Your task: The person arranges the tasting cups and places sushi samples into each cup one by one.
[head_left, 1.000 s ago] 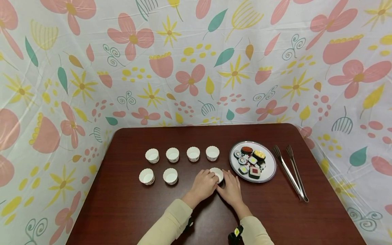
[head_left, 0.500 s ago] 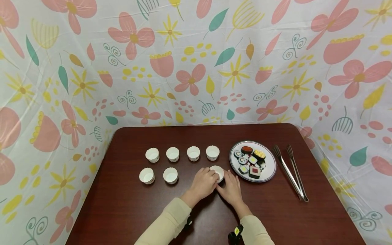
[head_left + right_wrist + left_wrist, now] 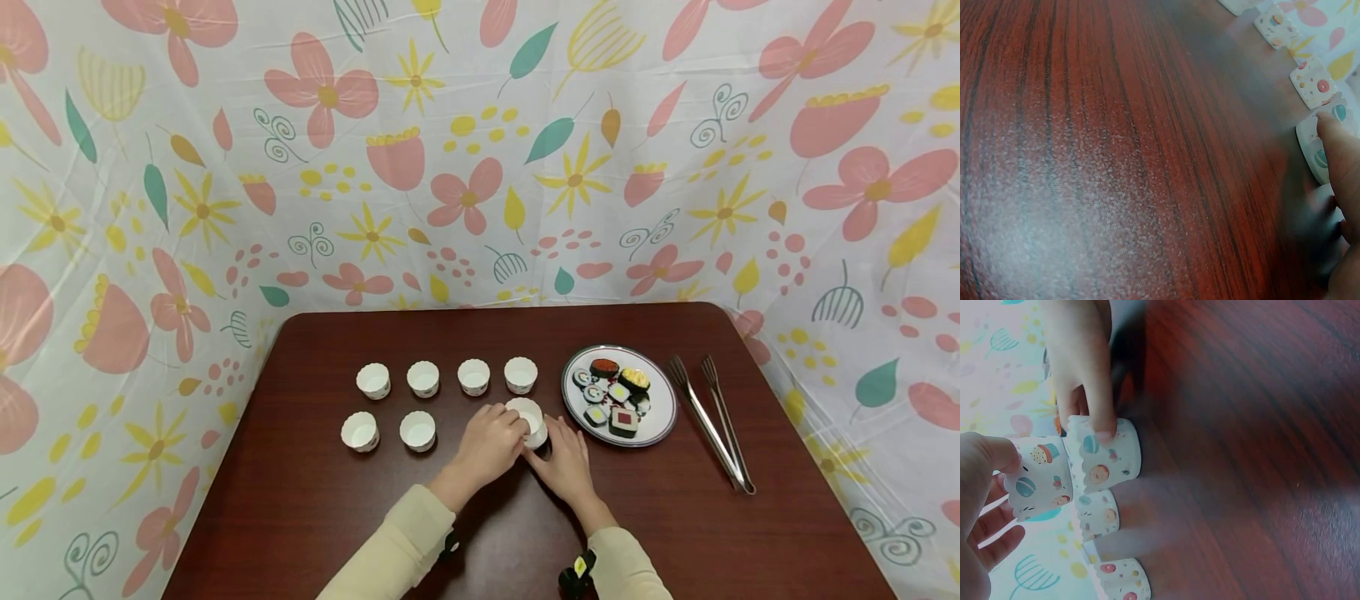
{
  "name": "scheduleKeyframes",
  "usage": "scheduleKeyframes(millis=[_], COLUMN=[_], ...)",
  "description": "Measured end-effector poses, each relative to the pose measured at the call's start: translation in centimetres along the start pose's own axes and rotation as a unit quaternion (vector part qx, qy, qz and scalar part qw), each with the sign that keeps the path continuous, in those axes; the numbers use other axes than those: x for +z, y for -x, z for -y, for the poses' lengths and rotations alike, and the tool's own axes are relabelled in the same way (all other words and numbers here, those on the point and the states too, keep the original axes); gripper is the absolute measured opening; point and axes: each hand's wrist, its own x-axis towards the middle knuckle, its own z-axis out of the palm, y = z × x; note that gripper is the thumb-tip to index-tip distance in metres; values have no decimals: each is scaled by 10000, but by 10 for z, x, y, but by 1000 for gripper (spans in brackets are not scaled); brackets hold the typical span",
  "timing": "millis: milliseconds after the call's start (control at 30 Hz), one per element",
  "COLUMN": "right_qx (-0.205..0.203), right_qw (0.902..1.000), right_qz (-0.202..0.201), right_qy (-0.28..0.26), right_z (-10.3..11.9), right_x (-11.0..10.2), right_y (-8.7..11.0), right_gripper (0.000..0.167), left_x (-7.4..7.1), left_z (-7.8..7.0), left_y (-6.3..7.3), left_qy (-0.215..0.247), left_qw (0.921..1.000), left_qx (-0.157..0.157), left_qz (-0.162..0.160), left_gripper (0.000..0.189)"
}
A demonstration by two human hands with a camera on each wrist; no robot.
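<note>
Thumb and fingers of my left hand (image 3: 487, 444) hold a white paper baking cup (image 3: 1041, 478) with a scalloped rim and printed sweets. In the left wrist view this cup is raised above the rim of a second baking cup (image 3: 1113, 459). My right hand (image 3: 566, 463) grips that second cup at the table, thumb on the near side and fingers behind, partly hidden. In the head view the raised cup overlaps the lower one. The right wrist view shows the right thumb against the lower cup (image 3: 1311, 147).
Behind the hands runs a row of several baking cups (image 3: 473, 378); two more, including a front cup (image 3: 417, 432), stand left. A plate (image 3: 660, 425) of sushi pieces (image 3: 624, 421) lies right, beside metal tongs (image 3: 716, 437). Flowered cloth (image 3: 465, 250) surrounds the table (image 3: 300, 517).
My left hand has moved slightly up and left, drawing a baking cup out of the one below. The right hand stays in place around the lower cup.
</note>
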Motion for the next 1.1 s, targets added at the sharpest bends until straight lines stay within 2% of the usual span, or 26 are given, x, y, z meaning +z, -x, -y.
scheduleKeyframes(millis=[200,500,833,1100], right_qx=[-3,57,47,101], right_qw=[10000,10000,10000,9999], right_qz=[-9,38,33,91], right_qy=[18,-18,75,106], right_z=[0,0,1,3], right_x=[1,0,0,-1], right_y=[0,0,1,0], right_gripper=[65,67,67,68], left_x=[-5,-5,2,10], left_z=[9,25,32,35], left_y=[3,15,31,40], left_qy=[107,19,-53,-131], left_qw=[9996,9994,9993,9992], left_qx=[-17,-113,-376,-374], left_qz=[-250,-328,7,-22], left_gripper=[11,9,10,12])
